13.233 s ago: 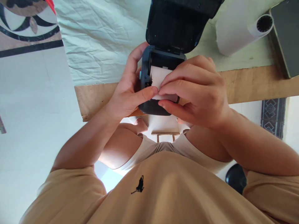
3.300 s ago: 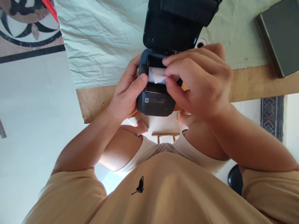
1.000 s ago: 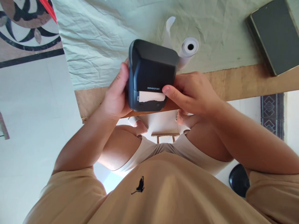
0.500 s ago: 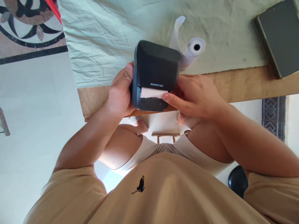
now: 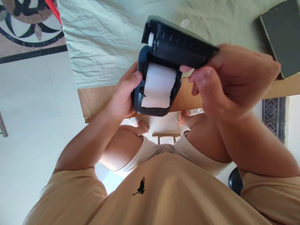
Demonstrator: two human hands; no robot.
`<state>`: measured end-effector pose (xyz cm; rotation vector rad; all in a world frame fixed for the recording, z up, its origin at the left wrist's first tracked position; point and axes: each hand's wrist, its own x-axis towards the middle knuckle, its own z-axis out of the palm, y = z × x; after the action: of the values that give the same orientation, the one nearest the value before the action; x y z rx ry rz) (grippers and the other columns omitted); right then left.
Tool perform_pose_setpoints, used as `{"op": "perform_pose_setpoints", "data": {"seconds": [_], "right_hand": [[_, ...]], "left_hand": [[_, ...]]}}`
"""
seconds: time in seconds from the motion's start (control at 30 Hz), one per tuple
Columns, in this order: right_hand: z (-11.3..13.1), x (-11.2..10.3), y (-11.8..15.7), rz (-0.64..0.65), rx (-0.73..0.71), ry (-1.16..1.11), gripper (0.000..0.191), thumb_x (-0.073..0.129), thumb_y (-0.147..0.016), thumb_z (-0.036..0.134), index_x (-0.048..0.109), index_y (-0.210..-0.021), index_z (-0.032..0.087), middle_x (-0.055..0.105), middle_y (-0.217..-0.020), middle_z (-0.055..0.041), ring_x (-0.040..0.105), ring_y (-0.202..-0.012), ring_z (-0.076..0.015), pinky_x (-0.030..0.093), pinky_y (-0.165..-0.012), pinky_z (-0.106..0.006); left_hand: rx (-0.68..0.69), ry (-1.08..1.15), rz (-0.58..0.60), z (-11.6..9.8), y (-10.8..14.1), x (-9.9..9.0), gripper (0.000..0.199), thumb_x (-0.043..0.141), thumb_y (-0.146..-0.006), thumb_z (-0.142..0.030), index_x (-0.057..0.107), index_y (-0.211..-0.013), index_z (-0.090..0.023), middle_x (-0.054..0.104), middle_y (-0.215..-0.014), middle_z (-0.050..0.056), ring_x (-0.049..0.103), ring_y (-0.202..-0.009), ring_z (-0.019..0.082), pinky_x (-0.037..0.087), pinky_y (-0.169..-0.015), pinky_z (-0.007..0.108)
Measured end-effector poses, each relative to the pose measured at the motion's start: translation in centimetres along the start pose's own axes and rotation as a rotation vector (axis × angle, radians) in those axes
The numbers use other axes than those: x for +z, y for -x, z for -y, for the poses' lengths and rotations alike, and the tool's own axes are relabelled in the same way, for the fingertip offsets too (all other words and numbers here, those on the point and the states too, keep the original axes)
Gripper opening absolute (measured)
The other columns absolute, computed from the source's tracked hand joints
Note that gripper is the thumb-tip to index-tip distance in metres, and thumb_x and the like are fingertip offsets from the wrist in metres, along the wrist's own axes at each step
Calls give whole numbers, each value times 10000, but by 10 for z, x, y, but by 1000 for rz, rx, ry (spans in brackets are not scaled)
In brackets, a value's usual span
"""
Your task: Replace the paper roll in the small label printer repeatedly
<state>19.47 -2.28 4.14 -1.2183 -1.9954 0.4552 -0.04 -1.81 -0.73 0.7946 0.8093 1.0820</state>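
My left hand (image 5: 126, 93) grips the left side of a dark label printer (image 5: 153, 111), thumb on its edge. The printer's lid (image 5: 180, 42) stands raised at the back, and my right hand (image 5: 225, 78) holds the lid's right end between fingers and thumb. Inside the printer body lies white paper (image 5: 159, 84) with a torn edge, its front end over the printer's front part. Behind the lid, only a small tip of a white paper strip (image 5: 185, 23) shows; the lid and my right hand hide the rest.
A dark tablet-like device (image 5: 281, 37) lies at the right on the pale green cloth (image 5: 98, 40). The wooden table edge (image 5: 96, 100) runs below the cloth. Something red (image 5: 54, 12) is at the upper left. My legs and a small wooden stool (image 5: 166, 136) are below the table.
The printer's lid has swung up from closed to open, exposing the paper inside. My right hand has moved from the printer's front to the lid, rightward and up. The paper roll behind is now hidden.
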Motion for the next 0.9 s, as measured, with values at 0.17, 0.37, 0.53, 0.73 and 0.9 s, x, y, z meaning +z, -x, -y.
{"op": "perform_pose_setpoints", "data": {"seconds": [0.17,0.37,0.53,0.73,0.9], "right_hand": [[-7,4,-1,-116,-103,-14,194,466,-928,290,635,-889,204,674,-891,3,634,-764,-76,502,-705,-254],[-1,11,-3,79,-43,332,194,486,-883,308,657,-880,216,693,-978,16,588,-714,-98,338,-575,-260],[12,13,-7,320,151,514,202,510,-842,406,611,-981,299,682,-905,30,498,-604,-121,197,-554,-276],[13,12,-17,437,236,444,251,584,-756,437,573,-975,315,641,-763,17,421,-562,-129,217,-537,-285],[4,-2,-14,371,232,14,270,671,-690,288,587,-940,226,630,-758,42,472,-528,-43,354,-551,-233]], "left_hand": [[12,6,-6,3,-3,-2,319,562,-779,-537,659,-956,-289,696,-824,55,654,-1048,309,495,-652,376],[7,-95,6,3,1,1,366,573,-804,-542,656,-982,-233,652,-814,59,617,-696,202,402,-531,309],[5,-228,6,1,6,1,472,553,-817,-613,633,-1069,-222,643,-897,82,603,-759,202,415,-594,292],[-31,-246,14,-2,8,0,483,539,-831,-619,626,-1084,-218,637,-950,82,616,-836,220,470,-663,317],[-31,-165,28,-2,7,4,493,605,-799,-590,636,-1089,-192,660,-960,90,634,-805,214,462,-559,290]]}}
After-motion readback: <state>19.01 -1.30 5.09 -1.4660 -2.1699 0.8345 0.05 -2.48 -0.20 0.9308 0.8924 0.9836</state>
